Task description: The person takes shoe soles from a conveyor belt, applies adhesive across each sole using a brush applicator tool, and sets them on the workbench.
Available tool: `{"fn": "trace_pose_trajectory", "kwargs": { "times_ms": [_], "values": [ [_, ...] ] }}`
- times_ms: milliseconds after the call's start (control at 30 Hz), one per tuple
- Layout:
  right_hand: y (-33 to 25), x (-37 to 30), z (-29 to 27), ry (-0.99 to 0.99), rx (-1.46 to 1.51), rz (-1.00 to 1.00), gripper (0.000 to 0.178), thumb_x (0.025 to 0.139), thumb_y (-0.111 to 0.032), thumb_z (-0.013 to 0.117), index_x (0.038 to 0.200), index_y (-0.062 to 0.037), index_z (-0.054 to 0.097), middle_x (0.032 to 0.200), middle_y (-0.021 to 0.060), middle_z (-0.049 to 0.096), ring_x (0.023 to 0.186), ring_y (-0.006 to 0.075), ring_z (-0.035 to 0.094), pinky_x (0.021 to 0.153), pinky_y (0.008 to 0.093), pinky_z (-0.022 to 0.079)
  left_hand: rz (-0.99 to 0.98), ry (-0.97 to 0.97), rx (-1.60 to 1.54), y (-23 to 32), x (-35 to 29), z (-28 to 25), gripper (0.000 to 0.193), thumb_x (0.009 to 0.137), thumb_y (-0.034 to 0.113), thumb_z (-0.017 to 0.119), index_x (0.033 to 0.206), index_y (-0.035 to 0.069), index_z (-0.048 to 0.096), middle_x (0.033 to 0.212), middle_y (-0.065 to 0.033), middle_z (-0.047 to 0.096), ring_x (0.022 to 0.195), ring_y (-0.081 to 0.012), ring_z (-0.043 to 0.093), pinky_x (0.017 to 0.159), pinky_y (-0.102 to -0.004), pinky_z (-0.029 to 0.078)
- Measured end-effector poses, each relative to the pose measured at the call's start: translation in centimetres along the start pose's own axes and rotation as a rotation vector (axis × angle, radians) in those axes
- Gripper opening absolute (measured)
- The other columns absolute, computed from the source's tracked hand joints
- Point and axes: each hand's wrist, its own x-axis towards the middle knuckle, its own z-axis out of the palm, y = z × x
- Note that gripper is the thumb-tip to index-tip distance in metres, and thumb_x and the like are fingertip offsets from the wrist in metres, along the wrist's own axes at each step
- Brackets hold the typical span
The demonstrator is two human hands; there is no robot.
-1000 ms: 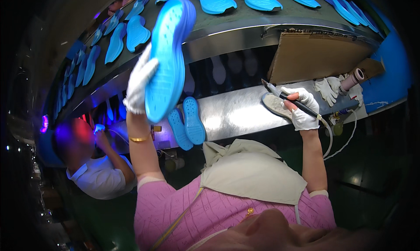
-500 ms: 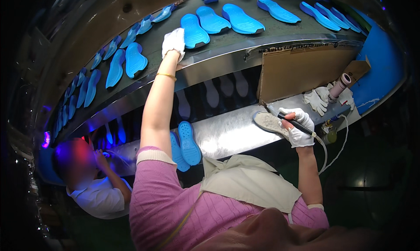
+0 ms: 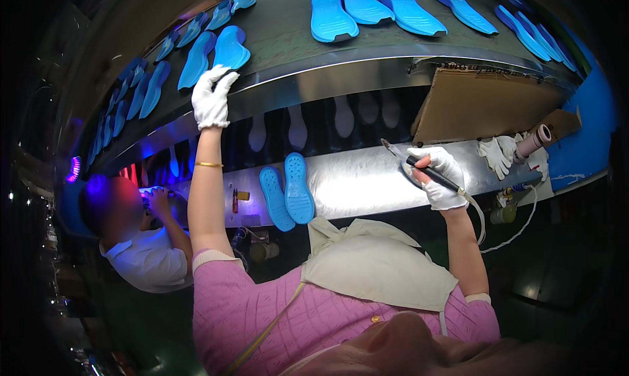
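Observation:
My left hand [image 3: 214,99], in a white glove, reaches to the near end of a bright blue shoe sole [image 3: 231,47] on the dark conveyor belt [image 3: 282,35]. Its fingers are apart, and whether they touch the sole is hard to tell. My right hand [image 3: 440,178], in a white glove with bare fingertips, is closed round a black-handled brush [image 3: 438,174] trailing a pale hose. The brush tip points up and left over the metal shelf. Beside that hand is a dark curved edge I cannot make out. Two blue soles [image 3: 299,191] lie side by side on the shelf [image 3: 354,186].
More blue soles [image 3: 409,10] lie along the belt. A cardboard sheet [image 3: 485,107] leans against the belt's metal side. White gloves [image 3: 496,156] and a pink cylindrical container [image 3: 534,141] are at the shelf's right end. A person [image 3: 144,251] works at the left.
My left hand has moved left along the belt, from one blue sole to another, and its fingers have spread. The pale sole-shaped thing under my right hand no longer shows its face.

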Motion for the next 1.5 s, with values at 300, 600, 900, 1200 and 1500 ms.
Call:
{"fn": "trace_pose_trajectory", "kwargs": {
  "times_ms": [300, 600, 900, 1200, 1500],
  "values": [
    [0.9, 0.2, 0.1, 0.067, 0.115, 0.114, 0.017, 0.079, 0.01, 0.066, 0.091, -0.0006, 0.062, 0.089, 0.0107, 0.066, 0.071, 0.0118, 0.061, 0.069, 0.0238, 0.051, 0.107, -0.305, -1.219, 11.6, 0.3, -5.1, 0.051, 0.099, 0.042, 0.035, 0.063, 0.009, 0.052, 0.091, -0.0207, 0.061, 0.071, -0.0269, 0.052, 0.066, -0.037, 0.046],
    [-1.7, 0.2, 1.0, 0.066, 0.094, 0.113, 0.021, 0.079, 0.007, 0.068, 0.09, -0.0058, 0.054, 0.077, 0.0019, 0.059, 0.064, 0.006, 0.054, 0.057, 0.0193, 0.044, -1.178, -0.563, -1.827, 10.9, -16.5, 11.0, 0.085, 0.084, 0.075, 0.034, 0.132, 0.006, 0.047, 0.13, -0.0212, 0.052, 0.119, -0.0415, 0.051, 0.099, -0.0587, 0.041],
    [-0.8, 2.2, 2.7, 0.085, 0.007, -0.032, 0.021, 0.078, 0.006, 0.07, 0.091, -0.0028, 0.057, 0.088, 0.0075, 0.067, 0.08, 0.0106, 0.064, 0.073, 0.0242, 0.053, -1.223, -0.362, -1.523, 15.7, -19.2, 14.4, 0.08, 0.084, 0.075, 0.037, 0.132, 0.013, 0.047, 0.123, -0.0142, 0.056, 0.108, -0.0291, 0.06, 0.096, -0.0444, 0.05],
    [-1.1, 1.4, 3.7, 0.036, -0.136, -0.245, 0.023, 0.072, 0.003, 0.074, 0.088, -0.0054, 0.061, 0.081, 0.0074, 0.063, 0.071, 0.0138, 0.062, 0.069, 0.0253, 0.05, -1.187, -0.285, -1.496, 15.5, -20.2, 15.9, 0.088, 0.082, 0.075, 0.042, 0.132, 0.004, 0.044, 0.124, -0.0173, 0.055, 0.109, -0.0304, 0.058, 0.096, -0.0421, 0.048],
    [-1.0, -0.8, 2.7, -0.114, -0.144, -0.098, 0.018, 0.077, 0.003, 0.071, 0.088, -0.0026, 0.057, 0.078, 0.0047, 0.06, 0.066, 0.007, 0.057, 0.061, 0.0211, 0.047, -1.217, -0.362, -1.503, 14.8, -19.3, 15.5, 0.09, 0.08, 0.077, 0.042, 0.13, 0.002, 0.048, 0.121, -0.0194, 0.057, 0.107, -0.032, 0.059, 0.095, -0.0442, 0.049]
  ]
}}
